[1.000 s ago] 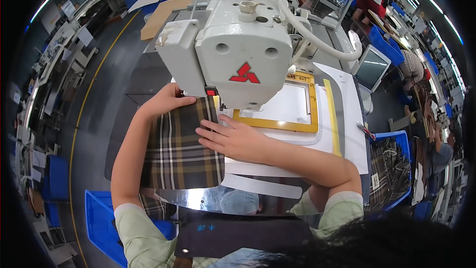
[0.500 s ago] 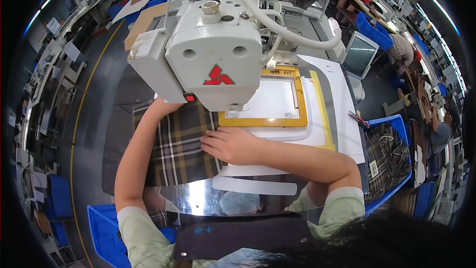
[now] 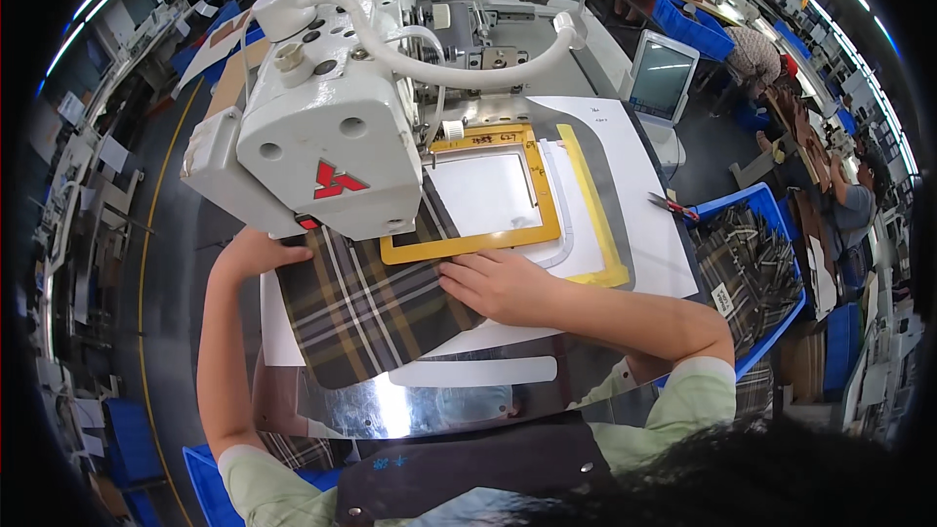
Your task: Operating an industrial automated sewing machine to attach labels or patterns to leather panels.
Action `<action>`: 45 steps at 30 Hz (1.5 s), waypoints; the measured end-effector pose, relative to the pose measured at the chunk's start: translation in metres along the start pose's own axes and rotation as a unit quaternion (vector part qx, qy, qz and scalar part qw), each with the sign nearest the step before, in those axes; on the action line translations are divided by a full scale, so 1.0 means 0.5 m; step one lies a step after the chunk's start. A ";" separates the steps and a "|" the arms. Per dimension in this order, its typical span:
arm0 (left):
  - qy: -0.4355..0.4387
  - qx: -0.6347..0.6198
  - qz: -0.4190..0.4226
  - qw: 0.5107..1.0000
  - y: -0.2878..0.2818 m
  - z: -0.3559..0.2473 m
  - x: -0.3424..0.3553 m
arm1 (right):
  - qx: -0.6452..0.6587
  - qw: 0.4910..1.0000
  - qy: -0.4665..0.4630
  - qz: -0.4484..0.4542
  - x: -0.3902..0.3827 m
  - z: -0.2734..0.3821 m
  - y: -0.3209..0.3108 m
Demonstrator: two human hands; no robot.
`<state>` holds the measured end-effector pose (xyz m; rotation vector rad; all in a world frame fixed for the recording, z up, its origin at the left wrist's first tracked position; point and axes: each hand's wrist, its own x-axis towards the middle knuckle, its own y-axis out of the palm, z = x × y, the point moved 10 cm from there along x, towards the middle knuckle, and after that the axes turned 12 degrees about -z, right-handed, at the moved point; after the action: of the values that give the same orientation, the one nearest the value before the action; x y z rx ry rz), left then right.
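Note:
A dark plaid fabric piece [image 3: 366,317] lies on the sewing machine's work surface, with its upper right part running under a yellow rectangular frame [image 3: 468,246] and showing inside the opening. My right hand [image 3: 503,285] rests on the fabric's right edge, fingers stretched out just below the frame. At the fabric's upper left edge is my left hand [image 3: 256,256], its thumb extended toward the cloth and its other fingers partly hidden beside the machine head. The white sewing machine head [image 3: 337,151] hangs above the fabric and hides part of it.
White sheets [image 3: 634,195] with a yellow strip [image 3: 595,215] lie right of the frame. Red-handled snips [image 3: 673,205] sit near a blue bin [image 3: 781,322] of plaid pieces. A screen [image 3: 662,78] stands behind. Another blue bin [image 3: 205,478] is at lower left.
The plaid fabric has turned and shifted right, so its upper part now shows inside the frame. My left hand has come out from beneath the machine head. The whole view has shifted.

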<state>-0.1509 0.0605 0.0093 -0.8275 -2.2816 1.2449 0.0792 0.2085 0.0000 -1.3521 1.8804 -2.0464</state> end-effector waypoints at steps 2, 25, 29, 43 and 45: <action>-0.018 0.028 0.015 0.999 -0.007 0.025 -0.031 | 0.000 1.000 0.007 -0.011 0.001 -0.002 -0.011; 0.088 -0.087 -0.248 0.961 0.097 0.063 0.054 | 0.075 0.849 0.499 -0.160 -0.196 -0.403 -0.068; 0.093 -0.067 -0.250 0.962 0.090 0.068 0.037 | 0.037 0.852 0.507 -0.122 -0.191 -0.455 -0.016; 0.014 -0.019 -0.224 0.974 0.123 0.124 0.092 | 0.113 0.763 0.573 -0.276 -0.218 -0.497 -0.033; 0.007 -0.013 -0.224 0.975 0.130 0.137 0.053 | 0.150 0.756 0.542 -0.335 -0.232 -0.443 -0.075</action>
<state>-0.1918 0.0641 -0.0797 -0.2972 -2.3026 0.9987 0.0344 0.4571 -0.0054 -0.8001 1.0603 -3.8926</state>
